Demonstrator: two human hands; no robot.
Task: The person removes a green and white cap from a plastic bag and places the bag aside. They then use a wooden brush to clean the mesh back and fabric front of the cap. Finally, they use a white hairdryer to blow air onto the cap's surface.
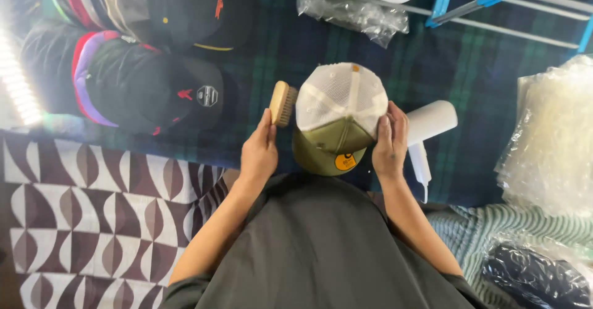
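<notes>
While the right hand (389,141) grips a cap (338,117), brim partly hidden, left hand (259,151) clasps a wooden brush (283,103).

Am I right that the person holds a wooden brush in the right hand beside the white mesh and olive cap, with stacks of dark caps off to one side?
Not quite. The head view shows the wooden brush in the left hand; the right hand steadies the white mesh and olive cap. The stacks of dark caps do lie off to one side.
</notes>
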